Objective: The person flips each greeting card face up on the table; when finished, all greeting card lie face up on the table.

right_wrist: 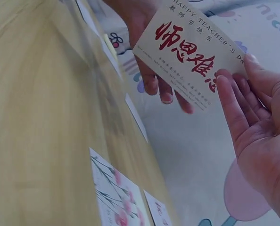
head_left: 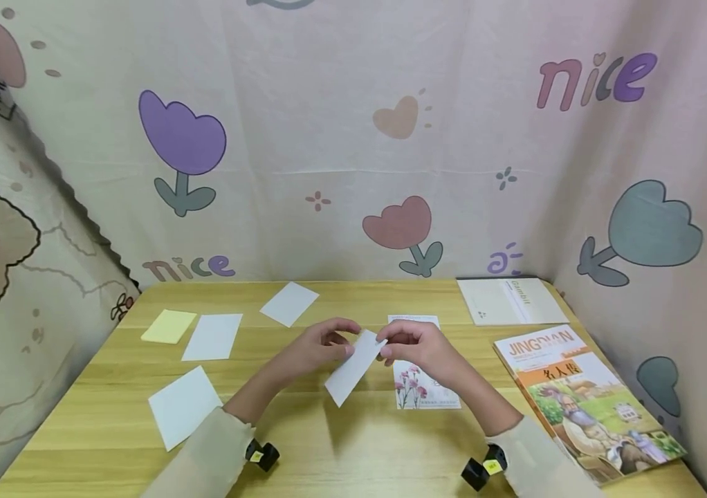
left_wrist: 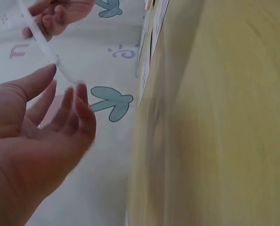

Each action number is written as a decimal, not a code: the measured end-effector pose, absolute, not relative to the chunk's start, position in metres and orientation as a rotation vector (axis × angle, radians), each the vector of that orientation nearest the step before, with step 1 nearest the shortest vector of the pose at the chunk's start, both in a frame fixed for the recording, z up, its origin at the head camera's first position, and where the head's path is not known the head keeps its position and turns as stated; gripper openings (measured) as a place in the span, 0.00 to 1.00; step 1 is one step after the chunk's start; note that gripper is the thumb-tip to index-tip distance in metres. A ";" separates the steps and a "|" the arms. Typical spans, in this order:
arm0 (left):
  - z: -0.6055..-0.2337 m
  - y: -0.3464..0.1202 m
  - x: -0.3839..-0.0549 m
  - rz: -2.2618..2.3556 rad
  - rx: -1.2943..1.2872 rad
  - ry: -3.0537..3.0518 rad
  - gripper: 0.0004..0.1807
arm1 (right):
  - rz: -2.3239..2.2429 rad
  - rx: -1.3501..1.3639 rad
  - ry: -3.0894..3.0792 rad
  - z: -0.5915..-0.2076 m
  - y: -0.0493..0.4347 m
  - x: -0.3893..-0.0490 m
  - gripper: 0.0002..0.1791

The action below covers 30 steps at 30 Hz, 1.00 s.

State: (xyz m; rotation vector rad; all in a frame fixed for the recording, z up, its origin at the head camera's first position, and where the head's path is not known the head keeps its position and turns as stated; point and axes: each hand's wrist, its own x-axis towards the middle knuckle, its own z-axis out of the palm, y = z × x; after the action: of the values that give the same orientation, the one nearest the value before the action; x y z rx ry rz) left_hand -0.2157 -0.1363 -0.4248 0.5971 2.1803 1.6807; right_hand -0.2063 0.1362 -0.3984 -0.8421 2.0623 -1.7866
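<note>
A small greeting card [head_left: 354,369] is held tilted above the table between both hands. Its plain white side shows in the head view; the right wrist view shows the printed side of the card [right_wrist: 187,54], with red characters and "Happy Teacher's Day". My left hand [head_left: 322,346] pinches the card's left side between thumb and fingers. At the upper right corner, my right hand [head_left: 418,346] grips it with thumb and index finger. Below the right hand lies a card with pink flowers [head_left: 416,387], partly covered by that hand. Another printed card [head_left: 412,319] peeks out behind it.
Several white cards, such as one at the front left [head_left: 184,408] and one at the back [head_left: 289,304], lie on the wooden table [head_left: 111,387]. A pale yellow paper [head_left: 169,326] is far left. On the right are an illustrated magazine [head_left: 590,408] and a grey-white notebook [head_left: 512,301].
</note>
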 end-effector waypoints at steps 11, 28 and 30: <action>-0.392 -0.121 -0.188 1.703 0.800 2.415 0.14 | -1.954 -0.624 2.197 -0.388 0.154 -0.215 0.17; -0.394 -0.120 -0.185 1.842 0.719 2.430 0.09 | -1.982 -0.389 2.238 -0.390 0.148 -0.216 0.18; -0.395 -0.122 -0.186 1.874 0.664 2.394 0.09 | -1.950 -0.403 2.286 -0.390 0.148 -0.215 0.17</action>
State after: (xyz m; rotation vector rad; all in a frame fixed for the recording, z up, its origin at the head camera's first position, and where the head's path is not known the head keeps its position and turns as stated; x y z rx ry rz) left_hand -0.1862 -0.1218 -0.3951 0.6645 2.3941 1.8741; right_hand -0.2152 0.1483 -0.3904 -0.4034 2.2862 -1.9502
